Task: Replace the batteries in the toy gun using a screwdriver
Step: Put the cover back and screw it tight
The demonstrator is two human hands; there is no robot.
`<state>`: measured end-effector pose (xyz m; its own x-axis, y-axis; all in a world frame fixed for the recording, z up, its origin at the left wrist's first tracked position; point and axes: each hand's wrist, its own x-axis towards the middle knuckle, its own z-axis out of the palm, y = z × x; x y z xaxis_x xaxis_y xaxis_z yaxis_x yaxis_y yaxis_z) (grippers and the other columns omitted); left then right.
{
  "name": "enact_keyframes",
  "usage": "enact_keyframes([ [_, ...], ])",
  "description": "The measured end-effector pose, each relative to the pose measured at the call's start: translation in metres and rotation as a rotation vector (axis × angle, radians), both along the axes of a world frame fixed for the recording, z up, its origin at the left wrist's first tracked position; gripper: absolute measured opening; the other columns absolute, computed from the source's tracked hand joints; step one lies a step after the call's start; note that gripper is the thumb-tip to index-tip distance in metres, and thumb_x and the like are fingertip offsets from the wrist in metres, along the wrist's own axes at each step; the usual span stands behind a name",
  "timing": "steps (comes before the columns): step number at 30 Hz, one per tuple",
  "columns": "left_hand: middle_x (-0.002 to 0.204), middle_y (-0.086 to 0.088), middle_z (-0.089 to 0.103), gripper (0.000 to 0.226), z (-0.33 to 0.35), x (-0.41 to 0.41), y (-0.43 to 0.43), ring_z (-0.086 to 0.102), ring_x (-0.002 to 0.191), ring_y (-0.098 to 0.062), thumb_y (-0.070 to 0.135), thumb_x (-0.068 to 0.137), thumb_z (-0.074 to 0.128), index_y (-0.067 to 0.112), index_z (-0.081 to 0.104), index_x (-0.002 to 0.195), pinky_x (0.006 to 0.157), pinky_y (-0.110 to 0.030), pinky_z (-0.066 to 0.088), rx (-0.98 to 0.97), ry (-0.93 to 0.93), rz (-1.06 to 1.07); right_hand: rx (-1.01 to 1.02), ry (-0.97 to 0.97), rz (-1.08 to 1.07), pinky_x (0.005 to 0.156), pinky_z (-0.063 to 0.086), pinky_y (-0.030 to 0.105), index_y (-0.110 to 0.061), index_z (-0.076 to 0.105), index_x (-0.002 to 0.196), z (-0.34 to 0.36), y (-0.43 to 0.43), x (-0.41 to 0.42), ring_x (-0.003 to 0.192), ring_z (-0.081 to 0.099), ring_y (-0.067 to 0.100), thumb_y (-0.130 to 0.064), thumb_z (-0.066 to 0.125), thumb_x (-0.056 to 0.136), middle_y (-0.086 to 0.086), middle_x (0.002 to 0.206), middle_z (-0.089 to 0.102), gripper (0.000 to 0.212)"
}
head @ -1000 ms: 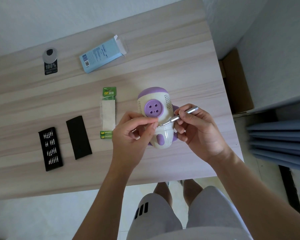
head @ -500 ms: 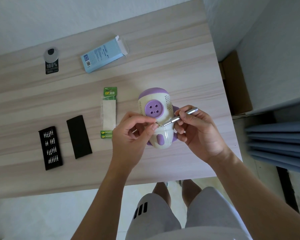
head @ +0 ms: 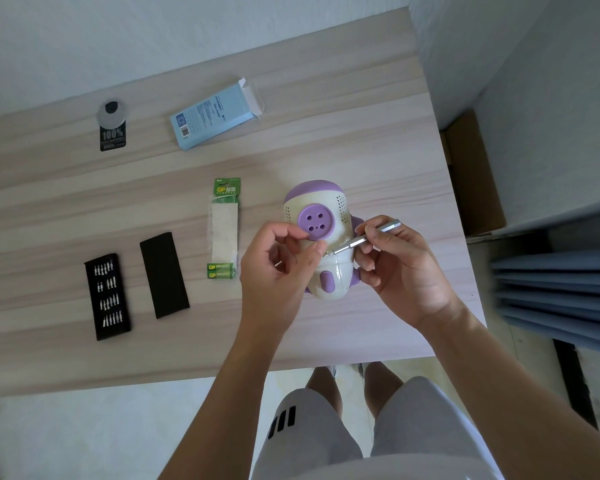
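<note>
Above the table (head: 326, 133) your right hand (head: 402, 271) pinched the screwdriver (head: 357, 241) at the toy gun (head: 321, 199); your left hand (head: 274, 275) curled near its tip, its hold I cannot tell.

Pale wooden table (head: 361, 140), white walls (head: 153, 36)

Head cam, close, down onto table (head: 361, 133).

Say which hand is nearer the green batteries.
Left. The left hand is just right of the green batteries; the right hand, gripping the screwdriver, is beyond the toy gun.
</note>
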<state>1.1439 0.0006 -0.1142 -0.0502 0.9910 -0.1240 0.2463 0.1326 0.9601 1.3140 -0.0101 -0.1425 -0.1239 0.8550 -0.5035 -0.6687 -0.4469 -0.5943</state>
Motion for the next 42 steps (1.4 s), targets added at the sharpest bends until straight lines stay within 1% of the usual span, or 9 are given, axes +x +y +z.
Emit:
enact_keyframes([
  [3,0.071,-0.011,0.056,0.019,0.0,0.0,0.001,0.045,0.059,-0.012,0.007,0.082,0.078,0.014,0.061,0.086,0.052,-0.032,0.045,0.001,0.025,0.007,-0.004,0.004,0.001,0.047,0.025,0.025,-0.011,0.063,0.082,0.0,0.0,0.0,0.056,0.043,0.014,-0.015,0.063,0.085,0.002,0.068,0.046,0.005],
  [6,0.07,-0.006,0.056,0.017,-0.001,0.0,0.001,0.046,0.06,-0.014,0.011,0.082,0.077,0.016,0.061,0.086,0.051,-0.034,0.046,-0.008,-0.002,0.009,-0.009,0.006,0.001,0.047,0.024,0.026,-0.011,0.063,0.082,0.0,0.0,0.0,0.055,0.043,0.014,-0.016,0.063,0.084,0.002,0.068,0.046,0.006],
  [10,0.07,-0.003,0.055,0.018,0.0,0.001,0.002,0.044,0.06,-0.01,0.003,0.082,0.077,0.012,0.061,0.085,0.053,-0.018,0.043,-0.018,-0.016,0.008,-0.008,0.001,0.005,0.047,0.025,0.025,-0.011,0.064,0.081,-0.001,0.001,0.0,0.055,0.042,0.014,-0.016,0.063,0.084,0.002,0.067,0.046,0.006],
  [15,0.066,0.009,0.05,0.019,-0.001,0.002,0.002,0.042,0.058,-0.007,0.001,0.081,0.078,0.012,0.062,0.083,0.05,-0.014,0.041,-0.037,-0.019,0.018,-0.003,-0.001,0.008,0.045,0.026,0.024,-0.01,0.063,0.081,-0.001,0.0,0.001,0.054,0.043,0.014,-0.016,0.063,0.084,0.003,0.067,0.046,0.006],
  [20,0.068,0.009,0.058,0.02,-0.001,-0.003,0.001,0.048,0.061,-0.014,0.001,0.084,0.075,0.017,0.064,0.084,0.049,-0.02,0.043,-0.069,-0.083,0.009,-0.005,-0.02,0.013,0.047,0.026,0.025,-0.012,0.063,0.081,0.002,0.0,0.002,0.055,0.044,0.014,-0.016,0.063,0.084,0.002,0.069,0.047,0.006],
  [28,0.079,0.014,0.061,0.014,0.013,-0.011,0.004,0.052,0.06,-0.009,0.004,0.095,0.061,0.017,0.064,0.098,0.057,-0.024,0.046,-0.109,-0.037,-0.08,-0.051,-0.12,-0.014,0.048,0.037,0.023,-0.016,0.064,0.077,0.027,-0.007,0.003,0.06,0.05,0.016,-0.02,0.065,0.084,0.002,0.067,0.053,0.008],
  [32,0.087,0.012,0.06,0.014,0.019,-0.023,0.008,0.054,0.074,-0.003,0.012,0.095,0.064,0.02,0.061,0.106,0.068,-0.019,0.045,-0.058,0.101,-0.191,-0.02,-0.274,-0.079,0.047,0.041,0.025,-0.014,0.066,0.078,0.055,-0.017,0.005,0.057,0.055,0.019,-0.01,0.061,0.093,0.005,0.067,0.058,0.016],
  [36,0.098,0.003,0.057,0.024,0.017,-0.037,0.015,0.054,0.088,-0.011,0.025,0.092,0.064,0.019,0.058,0.114,0.073,-0.019,0.043,0.085,0.262,-0.3,0.022,-0.699,-0.064,0.05,0.051,0.033,-0.002,0.065,0.09,0.087,-0.027,0.003,0.058,0.065,0.026,-0.012,0.068,0.092,0.01,0.07,0.068,0.011],
  [42,0.141,0.002,0.047,0.054,0.01,-0.041,0.029,0.042,0.132,-0.015,0.021,0.081,0.07,0.013,0.055,0.132,0.11,-0.03,0.036,0.255,0.286,-0.505,0.03,-1.211,0.015,0.05,0.059,0.036,-0.015,0.066,0.089,0.107,-0.033,-0.011,0.057,0.071,0.016,-0.021,0.069,0.093,-0.002,0.074,0.074,0.008],
])
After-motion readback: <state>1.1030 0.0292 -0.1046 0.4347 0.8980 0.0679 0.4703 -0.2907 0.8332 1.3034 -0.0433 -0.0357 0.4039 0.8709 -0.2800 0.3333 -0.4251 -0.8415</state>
